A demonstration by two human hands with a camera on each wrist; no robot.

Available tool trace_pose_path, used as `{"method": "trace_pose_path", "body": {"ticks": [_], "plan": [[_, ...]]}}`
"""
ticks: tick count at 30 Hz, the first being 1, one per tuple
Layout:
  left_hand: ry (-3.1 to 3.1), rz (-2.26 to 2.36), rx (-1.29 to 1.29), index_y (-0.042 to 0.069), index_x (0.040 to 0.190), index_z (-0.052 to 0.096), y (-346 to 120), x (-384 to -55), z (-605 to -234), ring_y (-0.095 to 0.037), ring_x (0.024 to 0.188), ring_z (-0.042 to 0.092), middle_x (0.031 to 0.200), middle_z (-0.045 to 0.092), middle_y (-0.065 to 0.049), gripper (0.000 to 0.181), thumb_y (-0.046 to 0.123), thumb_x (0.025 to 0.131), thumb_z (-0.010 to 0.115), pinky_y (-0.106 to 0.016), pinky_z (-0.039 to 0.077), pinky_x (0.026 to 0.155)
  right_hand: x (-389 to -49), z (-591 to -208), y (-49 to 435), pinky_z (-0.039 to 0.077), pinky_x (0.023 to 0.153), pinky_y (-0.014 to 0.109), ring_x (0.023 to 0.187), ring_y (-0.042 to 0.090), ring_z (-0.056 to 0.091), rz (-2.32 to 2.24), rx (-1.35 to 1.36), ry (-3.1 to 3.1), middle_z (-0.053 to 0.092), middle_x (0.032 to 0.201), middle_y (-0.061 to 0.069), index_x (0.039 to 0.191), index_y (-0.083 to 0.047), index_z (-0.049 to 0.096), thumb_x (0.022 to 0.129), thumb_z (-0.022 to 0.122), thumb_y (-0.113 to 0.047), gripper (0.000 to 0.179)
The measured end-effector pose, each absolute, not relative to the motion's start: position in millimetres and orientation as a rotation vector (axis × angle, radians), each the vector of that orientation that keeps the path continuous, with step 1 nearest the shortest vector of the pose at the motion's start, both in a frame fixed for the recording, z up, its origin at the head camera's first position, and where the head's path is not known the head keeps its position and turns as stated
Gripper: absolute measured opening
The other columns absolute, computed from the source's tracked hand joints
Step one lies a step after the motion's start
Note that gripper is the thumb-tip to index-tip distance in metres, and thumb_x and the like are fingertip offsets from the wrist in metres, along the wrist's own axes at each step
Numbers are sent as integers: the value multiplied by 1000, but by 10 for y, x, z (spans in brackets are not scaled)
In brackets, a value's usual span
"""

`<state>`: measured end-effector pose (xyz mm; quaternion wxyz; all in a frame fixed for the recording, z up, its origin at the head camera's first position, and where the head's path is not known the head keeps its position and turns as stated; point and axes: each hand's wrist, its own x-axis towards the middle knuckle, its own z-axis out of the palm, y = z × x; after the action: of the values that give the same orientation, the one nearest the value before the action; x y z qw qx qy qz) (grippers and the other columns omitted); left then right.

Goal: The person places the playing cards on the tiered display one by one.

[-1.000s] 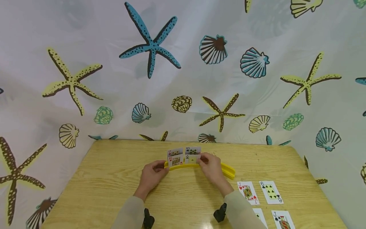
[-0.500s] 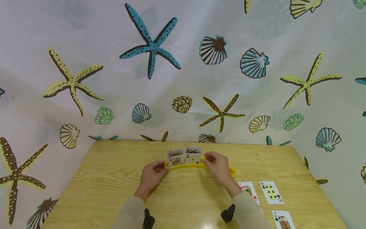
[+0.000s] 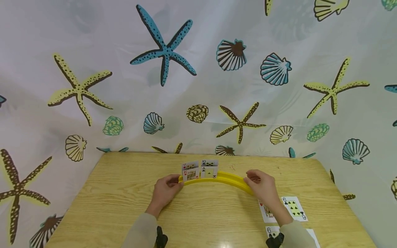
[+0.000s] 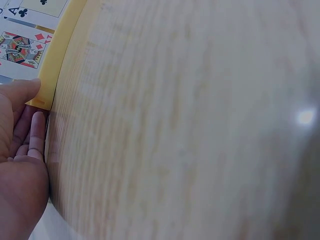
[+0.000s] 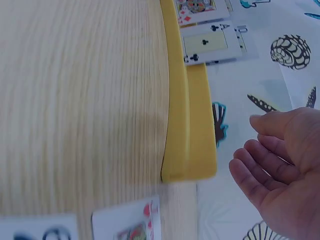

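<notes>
The yellow rack on the bench is pinched at one end by the left hand; nothing is held by the loosely curled right hand, apparently just off the other. The standing cards are best protected by a steady hold.

On the table, the card holder stretches between the left hand, which is at its left end, and the right hand, near its right end. Standing in it, nearer the left hand, are the king with the seven behind, then, to the right, the ace with the ten behind. Nearer the person than the right hand lie a heart card, partly hidden by the right forearm, a club six to its right, and another six closer in. Beyond both hands, behind the table, hangs a cloth.
</notes>
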<state>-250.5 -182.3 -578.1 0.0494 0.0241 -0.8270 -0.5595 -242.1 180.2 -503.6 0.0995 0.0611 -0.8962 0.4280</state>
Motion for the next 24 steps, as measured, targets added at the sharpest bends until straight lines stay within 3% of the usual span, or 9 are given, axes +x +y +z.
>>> {"method": "trace_pose_path", "body": {"ticks": [12,15,24], "plan": [[-2521,-1696,61,5,131,73,-1827,-2509,-5785,-26,104,73,120,76,-15,37,16,96,79,-36,60,91,-2163,-5041,2335,59,87,24,105,26,70,1194,37,-2758,76,118,15,127,0,73,98,77,-18,34],[-2523,-1701,53,4,132,73,-1831,-2507,-5787,-27,105,73,121,75,-16,38,16,97,79,-40,61,92,-2120,-5063,2427,60,89,30,108,27,70,1155,22,-2795,75,121,17,130,0,71,98,77,-19,37],[-2532,-1691,63,6,132,73,-1841,-2533,-5814,-24,105,73,121,76,-14,37,16,96,79,-34,60,91,-2002,-5198,2648,56,100,56,124,43,63,1026,121,-2926,67,134,25,138,1,67,97,78,-24,49]]}}
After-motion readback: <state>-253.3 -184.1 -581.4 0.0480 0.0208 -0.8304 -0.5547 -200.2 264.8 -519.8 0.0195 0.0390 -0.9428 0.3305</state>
